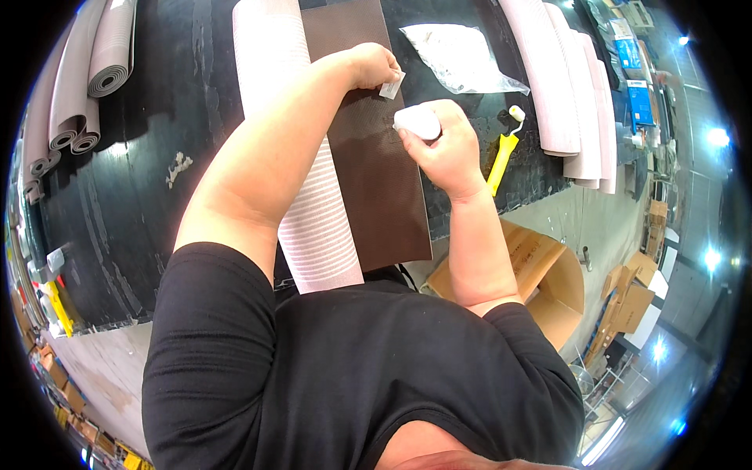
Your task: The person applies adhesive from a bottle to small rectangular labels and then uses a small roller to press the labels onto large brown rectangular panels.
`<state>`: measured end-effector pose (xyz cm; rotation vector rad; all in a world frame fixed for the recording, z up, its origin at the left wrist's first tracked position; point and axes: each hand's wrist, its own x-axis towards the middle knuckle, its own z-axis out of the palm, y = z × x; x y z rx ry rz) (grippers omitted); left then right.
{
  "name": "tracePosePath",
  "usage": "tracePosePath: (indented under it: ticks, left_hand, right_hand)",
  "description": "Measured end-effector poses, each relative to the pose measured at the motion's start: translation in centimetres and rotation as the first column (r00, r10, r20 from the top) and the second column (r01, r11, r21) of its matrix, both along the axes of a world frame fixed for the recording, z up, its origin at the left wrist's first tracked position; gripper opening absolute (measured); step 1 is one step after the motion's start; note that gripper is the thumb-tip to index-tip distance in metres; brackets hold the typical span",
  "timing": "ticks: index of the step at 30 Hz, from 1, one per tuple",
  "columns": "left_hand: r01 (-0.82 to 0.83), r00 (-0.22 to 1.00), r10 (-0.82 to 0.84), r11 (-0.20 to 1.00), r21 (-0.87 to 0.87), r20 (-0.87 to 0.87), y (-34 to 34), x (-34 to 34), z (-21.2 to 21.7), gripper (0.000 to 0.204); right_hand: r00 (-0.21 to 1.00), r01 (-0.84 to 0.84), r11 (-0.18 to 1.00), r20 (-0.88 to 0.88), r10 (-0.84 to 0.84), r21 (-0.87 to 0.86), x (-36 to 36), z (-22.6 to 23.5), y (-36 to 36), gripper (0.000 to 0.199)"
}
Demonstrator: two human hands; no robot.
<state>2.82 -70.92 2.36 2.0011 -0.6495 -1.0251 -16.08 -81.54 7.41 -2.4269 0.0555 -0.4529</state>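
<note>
My left hand (374, 67) reaches across a brown sheet of mat (380, 180) and pinches a small white label (392, 86) near the sheet's right edge. Closed around a smooth white rounded object (419, 123), possibly a roll of labels, is my right hand (454, 149), just to the right of that edge. The brown sheet lies flat and runs under a pale roll with fine stripes (321, 227) on its left. My left forearm covers part of the roll and the sheet.
A yellow-handled roller (504, 160) and a clear plastic bag (462, 59) with white contents lie right on the black table (157, 211). Rolled mats stand at the far left (113, 47) and right (540, 78). An open cardboard box (548, 290) sits below the table's edge.
</note>
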Motion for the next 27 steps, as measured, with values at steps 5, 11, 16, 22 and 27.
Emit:
tracePosePath:
  ticks: [5, 11, 16, 22, 27]
  left_hand:
    - [-0.021, 1.000, 0.021, 1.000, -0.007, -0.011, 0.0, -0.3, 0.2, 0.018]
    - [0.010, 1.000, -0.010, 1.000, 0.000, 0.013, -0.1, 0.0, 0.2, 0.018]
    - [-0.001, 1.000, 0.001, 1.000, -0.025, -0.014, -0.1, 0.0, 0.0, 0.018]
    - [0.013, 1.000, -0.013, 1.000, -0.012, 0.022, 0.0, -0.2, 0.2, 0.018]
    - [-0.009, 1.000, 0.009, 1.000, -0.027, 0.015, 0.0, -0.3, 0.3, 0.017]
  right_hand:
    - [0.996, 0.065, 0.978, -0.070, -0.052, 0.200, -0.3, -1.5, -0.2, 0.027]
    - [0.994, 0.091, 0.902, -0.087, -0.060, 0.422, -1.0, -3.1, -1.2, 0.032]
    - [0.995, 0.083, 0.843, -0.086, -0.043, 0.532, -0.9, -3.6, -1.5, 0.034]
    - [0.998, -0.014, 0.858, 0.053, -0.015, 0.513, -0.3, -5.0, -1.3, 0.037]
    - [0.999, 0.020, 0.874, -0.043, 0.001, 0.485, 0.5, -4.2, -2.0, 0.038]
